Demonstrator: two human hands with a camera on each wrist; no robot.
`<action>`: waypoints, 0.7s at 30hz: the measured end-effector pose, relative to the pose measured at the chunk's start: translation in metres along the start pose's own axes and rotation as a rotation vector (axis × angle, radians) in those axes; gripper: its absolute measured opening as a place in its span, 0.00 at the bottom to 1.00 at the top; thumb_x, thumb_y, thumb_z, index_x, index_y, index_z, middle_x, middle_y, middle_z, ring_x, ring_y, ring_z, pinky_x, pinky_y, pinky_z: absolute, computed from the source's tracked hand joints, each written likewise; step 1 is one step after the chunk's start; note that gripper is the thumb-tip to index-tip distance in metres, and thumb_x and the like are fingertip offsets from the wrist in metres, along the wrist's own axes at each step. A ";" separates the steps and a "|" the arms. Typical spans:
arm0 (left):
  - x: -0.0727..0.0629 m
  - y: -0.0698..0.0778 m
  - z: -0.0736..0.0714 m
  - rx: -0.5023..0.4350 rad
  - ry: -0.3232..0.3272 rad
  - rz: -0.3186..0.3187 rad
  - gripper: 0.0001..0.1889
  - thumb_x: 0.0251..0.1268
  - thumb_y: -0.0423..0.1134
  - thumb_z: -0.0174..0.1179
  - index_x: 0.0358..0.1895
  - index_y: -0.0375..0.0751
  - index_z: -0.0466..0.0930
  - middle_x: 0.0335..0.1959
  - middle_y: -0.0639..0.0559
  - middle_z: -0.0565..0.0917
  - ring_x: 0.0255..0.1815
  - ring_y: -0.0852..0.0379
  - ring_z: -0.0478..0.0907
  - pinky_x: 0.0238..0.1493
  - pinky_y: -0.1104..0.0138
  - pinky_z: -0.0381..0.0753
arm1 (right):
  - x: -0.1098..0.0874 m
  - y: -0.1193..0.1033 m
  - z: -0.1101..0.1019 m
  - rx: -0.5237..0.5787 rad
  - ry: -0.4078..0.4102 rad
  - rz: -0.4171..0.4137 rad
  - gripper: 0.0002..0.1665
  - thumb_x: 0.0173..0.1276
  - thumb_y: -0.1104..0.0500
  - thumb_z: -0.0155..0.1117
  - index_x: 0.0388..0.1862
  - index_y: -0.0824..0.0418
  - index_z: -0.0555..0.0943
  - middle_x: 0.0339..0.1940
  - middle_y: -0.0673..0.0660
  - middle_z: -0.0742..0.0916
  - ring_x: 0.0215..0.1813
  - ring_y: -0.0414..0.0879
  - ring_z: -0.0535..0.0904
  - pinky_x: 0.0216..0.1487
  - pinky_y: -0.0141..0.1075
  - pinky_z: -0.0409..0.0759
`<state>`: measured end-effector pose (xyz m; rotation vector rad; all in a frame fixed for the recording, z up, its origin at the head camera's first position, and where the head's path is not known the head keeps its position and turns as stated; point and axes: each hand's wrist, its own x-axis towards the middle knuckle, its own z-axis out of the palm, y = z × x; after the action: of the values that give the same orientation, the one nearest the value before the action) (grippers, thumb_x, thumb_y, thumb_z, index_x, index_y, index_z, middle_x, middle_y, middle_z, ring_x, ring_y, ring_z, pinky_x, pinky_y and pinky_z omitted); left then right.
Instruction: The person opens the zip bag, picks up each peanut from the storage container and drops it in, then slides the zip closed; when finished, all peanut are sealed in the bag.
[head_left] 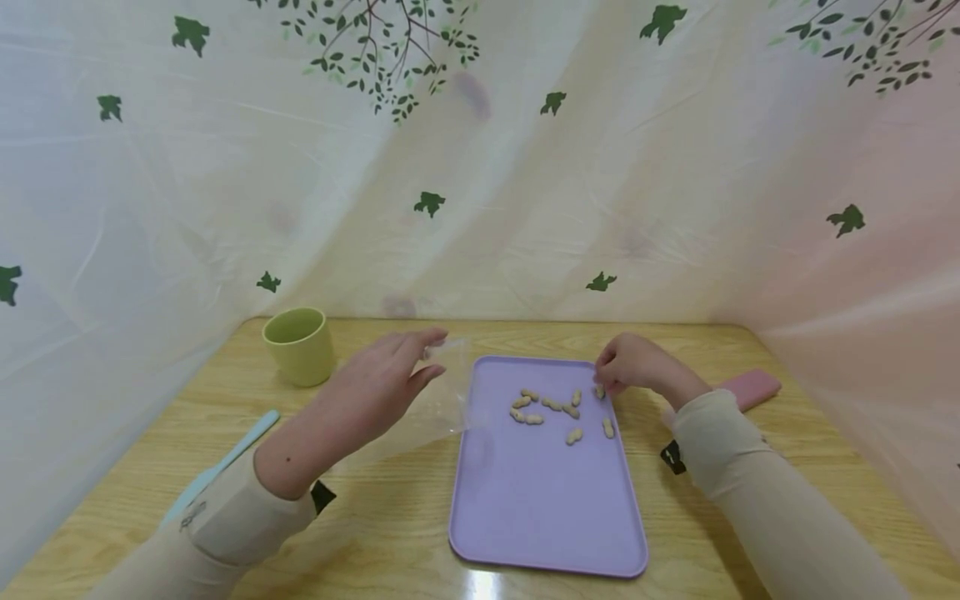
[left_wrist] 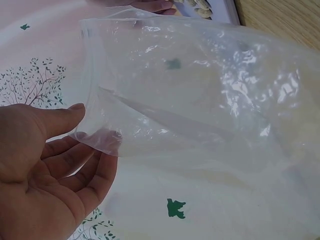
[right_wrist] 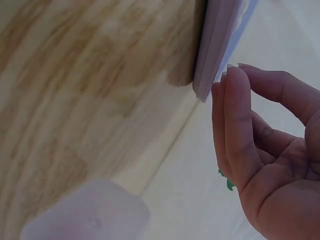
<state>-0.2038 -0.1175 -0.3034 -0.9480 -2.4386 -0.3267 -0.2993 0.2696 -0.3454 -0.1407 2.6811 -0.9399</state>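
Table: cloth backdrop along its far edge. Tray: on table, middle. Peanuts: on tray, far half, mostly grouped, one by the right rim, one set a little nearer. Right hand: at tray's far right corner, single peanut at its fingertips, lifted or resting unclear. Bag: left of tray, at left hand. Cup: far left, beyond left hand. Long utensil: left, nearer than cup, partly under left forearm. Oblong item: right of tray, partly behind right forearm.
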 end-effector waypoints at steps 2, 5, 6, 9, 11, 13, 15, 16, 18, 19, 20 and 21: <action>0.000 0.000 0.000 0.000 0.003 0.003 0.25 0.76 0.39 0.67 0.70 0.34 0.75 0.62 0.41 0.88 0.59 0.43 0.89 0.59 0.51 0.90 | 0.000 -0.003 0.002 -0.019 0.004 0.003 0.12 0.73 0.66 0.68 0.50 0.74 0.86 0.37 0.61 0.90 0.38 0.47 0.87 0.46 0.41 0.93; -0.001 0.000 0.000 0.002 0.016 0.018 0.25 0.75 0.39 0.68 0.69 0.34 0.75 0.62 0.41 0.88 0.59 0.44 0.89 0.59 0.52 0.90 | 0.000 -0.006 0.005 -0.064 0.016 0.007 0.11 0.72 0.66 0.68 0.48 0.73 0.86 0.37 0.62 0.89 0.36 0.46 0.87 0.44 0.39 0.93; -0.001 0.000 0.000 0.003 0.023 0.022 0.25 0.75 0.39 0.68 0.69 0.34 0.76 0.62 0.41 0.88 0.59 0.44 0.89 0.59 0.52 0.90 | 0.000 -0.006 0.006 -0.080 0.019 0.003 0.10 0.71 0.67 0.68 0.47 0.73 0.87 0.37 0.62 0.90 0.36 0.46 0.87 0.44 0.39 0.93; -0.001 -0.001 0.001 0.004 0.036 0.032 0.24 0.75 0.38 0.68 0.68 0.33 0.76 0.61 0.41 0.89 0.59 0.44 0.89 0.59 0.52 0.90 | 0.002 -0.007 0.010 -0.120 0.016 -0.003 0.09 0.70 0.67 0.69 0.45 0.73 0.86 0.36 0.62 0.89 0.35 0.46 0.87 0.42 0.38 0.92; -0.002 -0.001 0.002 -0.001 0.038 0.031 0.24 0.75 0.38 0.68 0.68 0.33 0.76 0.61 0.41 0.89 0.59 0.44 0.89 0.59 0.52 0.90 | 0.004 -0.008 0.013 -0.137 0.009 -0.005 0.08 0.70 0.68 0.69 0.43 0.73 0.86 0.36 0.62 0.89 0.34 0.46 0.87 0.41 0.37 0.92; -0.002 -0.001 0.001 -0.005 0.035 0.028 0.24 0.75 0.38 0.68 0.68 0.33 0.76 0.61 0.41 0.89 0.59 0.43 0.89 0.60 0.52 0.90 | 0.004 -0.010 0.015 -0.153 -0.002 -0.009 0.06 0.70 0.68 0.69 0.42 0.72 0.85 0.34 0.61 0.89 0.34 0.46 0.87 0.40 0.37 0.92; -0.002 0.000 0.001 -0.008 0.035 0.028 0.24 0.75 0.38 0.68 0.68 0.33 0.76 0.61 0.41 0.89 0.59 0.43 0.89 0.60 0.52 0.90 | 0.003 -0.012 0.017 -0.168 -0.008 -0.011 0.06 0.69 0.67 0.69 0.40 0.71 0.85 0.33 0.60 0.89 0.33 0.45 0.87 0.40 0.36 0.92; -0.002 0.000 0.001 -0.008 0.036 0.029 0.24 0.75 0.38 0.68 0.68 0.33 0.76 0.61 0.41 0.89 0.59 0.43 0.89 0.60 0.52 0.90 | 0.003 -0.013 0.017 -0.175 -0.010 -0.013 0.05 0.69 0.67 0.69 0.40 0.70 0.86 0.32 0.59 0.89 0.32 0.45 0.87 0.39 0.37 0.91; -0.001 0.000 0.001 -0.003 0.040 0.032 0.23 0.75 0.38 0.68 0.68 0.33 0.77 0.61 0.41 0.89 0.59 0.44 0.89 0.59 0.52 0.90 | 0.002 -0.015 0.018 -0.189 -0.013 -0.018 0.05 0.69 0.66 0.69 0.39 0.70 0.86 0.31 0.59 0.89 0.32 0.45 0.87 0.39 0.37 0.91; -0.001 0.000 0.001 -0.001 0.041 0.032 0.23 0.75 0.38 0.68 0.68 0.33 0.77 0.61 0.41 0.89 0.59 0.44 0.89 0.59 0.52 0.90 | 0.002 -0.016 0.018 -0.193 -0.016 -0.017 0.05 0.70 0.66 0.70 0.39 0.69 0.86 0.31 0.58 0.89 0.32 0.45 0.87 0.39 0.37 0.91; -0.001 0.000 0.000 0.001 0.040 0.031 0.23 0.75 0.38 0.68 0.68 0.33 0.77 0.61 0.41 0.89 0.59 0.44 0.89 0.59 0.52 0.90 | 0.003 -0.016 0.018 -0.194 -0.021 -0.016 0.05 0.70 0.65 0.70 0.39 0.69 0.86 0.31 0.58 0.89 0.32 0.45 0.87 0.39 0.37 0.91; -0.001 0.000 0.000 0.003 0.038 0.031 0.24 0.75 0.38 0.68 0.68 0.33 0.76 0.61 0.41 0.89 0.59 0.44 0.89 0.59 0.52 0.90 | 0.003 -0.015 0.018 -0.195 -0.027 -0.017 0.06 0.70 0.64 0.70 0.39 0.68 0.86 0.31 0.58 0.89 0.33 0.45 0.87 0.40 0.37 0.91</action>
<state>-0.2029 -0.1178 -0.3043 -0.9686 -2.3870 -0.3278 -0.2962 0.2461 -0.3499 -0.2157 2.7464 -0.6744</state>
